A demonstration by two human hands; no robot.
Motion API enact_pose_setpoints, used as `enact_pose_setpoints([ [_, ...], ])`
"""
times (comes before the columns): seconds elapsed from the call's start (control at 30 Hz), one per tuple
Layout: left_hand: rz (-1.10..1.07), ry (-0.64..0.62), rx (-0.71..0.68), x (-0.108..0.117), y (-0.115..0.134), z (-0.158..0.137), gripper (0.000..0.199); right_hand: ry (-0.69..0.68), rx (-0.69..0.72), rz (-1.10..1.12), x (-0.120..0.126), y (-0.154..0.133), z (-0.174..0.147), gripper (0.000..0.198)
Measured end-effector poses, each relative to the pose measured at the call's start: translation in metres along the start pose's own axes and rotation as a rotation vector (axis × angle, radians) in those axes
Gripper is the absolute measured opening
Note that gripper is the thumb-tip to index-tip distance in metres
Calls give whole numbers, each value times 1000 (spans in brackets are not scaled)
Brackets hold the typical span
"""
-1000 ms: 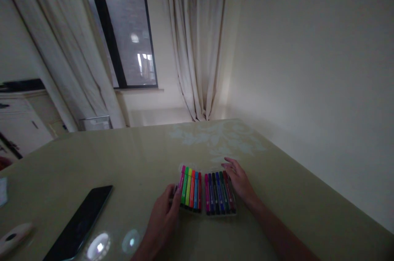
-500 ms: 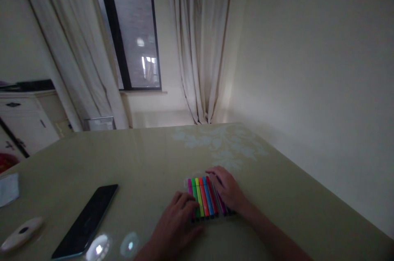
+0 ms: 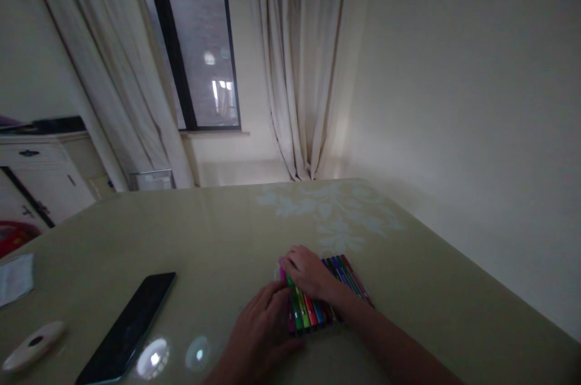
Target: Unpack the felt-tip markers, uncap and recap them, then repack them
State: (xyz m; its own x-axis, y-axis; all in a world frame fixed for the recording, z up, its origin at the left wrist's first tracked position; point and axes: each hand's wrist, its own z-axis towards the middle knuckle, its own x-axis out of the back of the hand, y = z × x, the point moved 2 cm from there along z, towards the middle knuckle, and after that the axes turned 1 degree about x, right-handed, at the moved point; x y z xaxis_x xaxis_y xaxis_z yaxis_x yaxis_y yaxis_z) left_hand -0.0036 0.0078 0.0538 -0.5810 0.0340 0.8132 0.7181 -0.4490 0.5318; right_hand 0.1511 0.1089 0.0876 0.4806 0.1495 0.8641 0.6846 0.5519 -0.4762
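We're curling our left hand beside the bright markers, resting our right hand over their tops; can't tell if either's gripping. We're probably best off pressing lightly so nothing's skidding. Dark markers are lying alongside, toward the right edge of the surface, short of its far corner

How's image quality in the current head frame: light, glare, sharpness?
Head view: dim overall, with the left hand and right hand darker than the tabletop; head view: two bright glare spots right of the phone; head view: markers soft, any lettering unreadable; head view: bright reflections in the window pane.
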Motion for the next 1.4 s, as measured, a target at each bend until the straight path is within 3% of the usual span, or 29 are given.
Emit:
enact_pose_setpoints([
  [0.23,-69,103,66,-9,-5,-4,95,50,-52,118,4,8,7,37],
  [0.37,-138,167,80,-15,-6,-4,89,47,24,198,4,-4,3,31],
  [0.47,-179,160,46,-20,-11,-5,92,74,83,109,10,-14,0,32],
  [0.67,-184,157,37,-16,-9,-8,108,357,79,59,47,-30,-9,45],
  [0.77,-300,185,34,-12,1,-9,92,432,133,46,51,-51,-18,47],
  [0.87,-470,221,112,-7,5,-6,59,264,288,40,41,-70,-23,46],
  [0.93,-482,266,194,2,-1,-2,50,194,270,52,41,-67,-20,42],
  [1.03,-268,354,370,27,-23,0,47,209,51,-8,57,-38,-12,41],
  [1.13,134,374,434,51,-48,-5,39,2,-72,-182,69,-5,-8,39],
  [1.23,325,404,464,62,-66,-14,40,-201,-88,-242,67,11,-9,38],
  [1.4,483,401,438,58,-62,-15,40,-251,-70,-247,50,10,-9,30],
])
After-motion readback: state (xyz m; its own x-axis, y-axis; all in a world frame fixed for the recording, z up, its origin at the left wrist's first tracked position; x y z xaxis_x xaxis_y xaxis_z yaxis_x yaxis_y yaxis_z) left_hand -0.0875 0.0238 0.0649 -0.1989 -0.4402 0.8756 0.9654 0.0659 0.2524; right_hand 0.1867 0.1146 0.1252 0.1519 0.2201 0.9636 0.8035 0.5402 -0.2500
